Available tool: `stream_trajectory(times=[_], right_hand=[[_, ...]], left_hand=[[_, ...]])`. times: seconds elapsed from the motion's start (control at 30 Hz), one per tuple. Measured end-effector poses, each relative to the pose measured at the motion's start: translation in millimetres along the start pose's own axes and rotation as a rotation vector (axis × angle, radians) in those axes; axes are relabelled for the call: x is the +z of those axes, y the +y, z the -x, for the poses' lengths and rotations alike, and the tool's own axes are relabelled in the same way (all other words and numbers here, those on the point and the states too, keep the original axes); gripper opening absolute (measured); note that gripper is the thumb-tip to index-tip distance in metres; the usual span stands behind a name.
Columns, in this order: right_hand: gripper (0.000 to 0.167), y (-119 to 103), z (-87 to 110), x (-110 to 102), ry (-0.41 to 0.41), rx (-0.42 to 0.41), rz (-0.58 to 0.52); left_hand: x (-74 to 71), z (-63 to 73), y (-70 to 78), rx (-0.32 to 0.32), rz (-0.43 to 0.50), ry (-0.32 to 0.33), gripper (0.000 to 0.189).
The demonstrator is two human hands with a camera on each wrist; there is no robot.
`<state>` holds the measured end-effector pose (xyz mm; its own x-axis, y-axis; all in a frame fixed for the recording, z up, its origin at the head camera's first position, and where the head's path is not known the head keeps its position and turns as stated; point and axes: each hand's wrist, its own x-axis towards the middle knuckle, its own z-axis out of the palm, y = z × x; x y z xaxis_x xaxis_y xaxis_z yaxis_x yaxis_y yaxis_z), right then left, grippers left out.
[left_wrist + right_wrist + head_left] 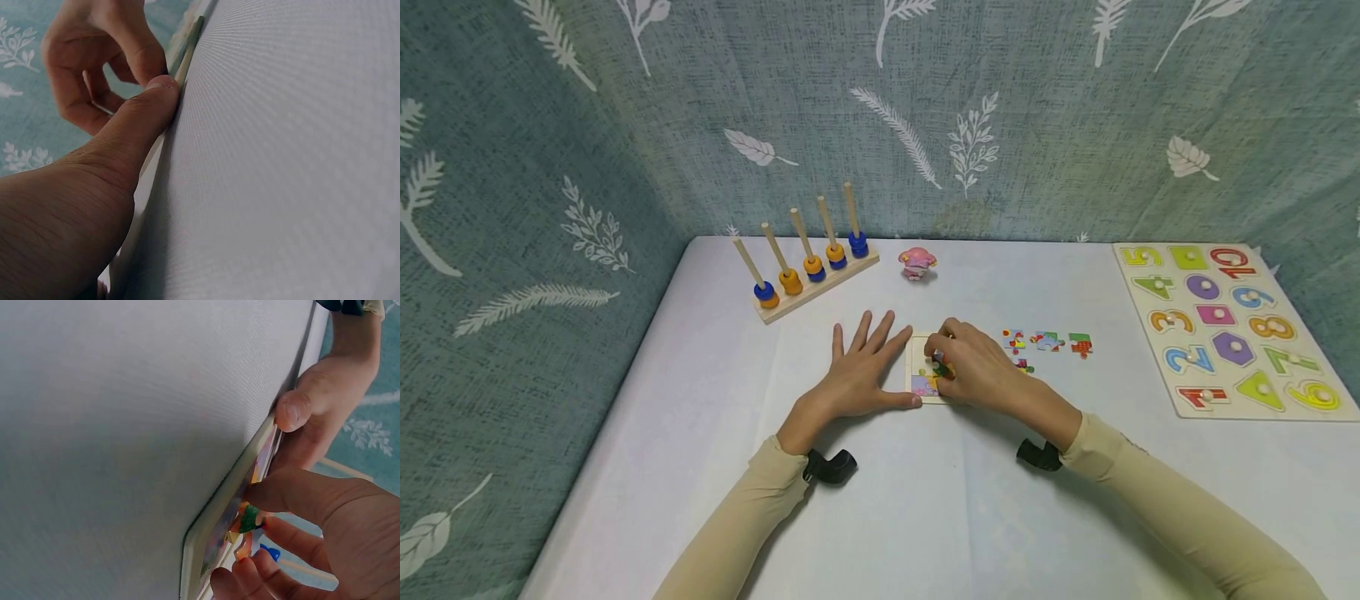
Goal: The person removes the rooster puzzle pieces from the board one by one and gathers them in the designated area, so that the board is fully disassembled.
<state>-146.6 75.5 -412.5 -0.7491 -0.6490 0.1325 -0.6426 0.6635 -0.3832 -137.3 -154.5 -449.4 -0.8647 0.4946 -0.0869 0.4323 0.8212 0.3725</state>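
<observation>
At the back of your white table [887,517], you can see a wooden rack [820,290] with 5 tall sticks [802,233] and blue and orange rings [813,267]. A little pink toy [917,262] sits near its right end. Far to your right lies a board [1230,332] full of bright numbers [1272,327] and shapes [1232,348]. Behind everything hangs a blue-green cloth [1045,167] with white leaves [1187,158].

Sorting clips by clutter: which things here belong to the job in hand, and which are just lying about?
Seemingly part of the job:
puzzle tray, touched by left hand
puzzle piece pinched in right hand
loose pieces nearby

Seemingly just lying about:
bead rack
pink toy
number board
</observation>
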Motion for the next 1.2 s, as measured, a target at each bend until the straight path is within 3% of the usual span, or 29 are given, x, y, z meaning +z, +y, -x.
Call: stream_trajectory(times=[0.7,1.2], right_hand=[[0.026,4,-2.3,4,0.052,-0.050,0.024],[0.024,15,12.1,-21,0.018,-0.033,0.061]], left_hand=[[-1.1,0.0,1.0,0.000,-0.002,0.001,0.106],[-1.7,0.5,2.2,-0.008,0.007,-0.002,0.106]])
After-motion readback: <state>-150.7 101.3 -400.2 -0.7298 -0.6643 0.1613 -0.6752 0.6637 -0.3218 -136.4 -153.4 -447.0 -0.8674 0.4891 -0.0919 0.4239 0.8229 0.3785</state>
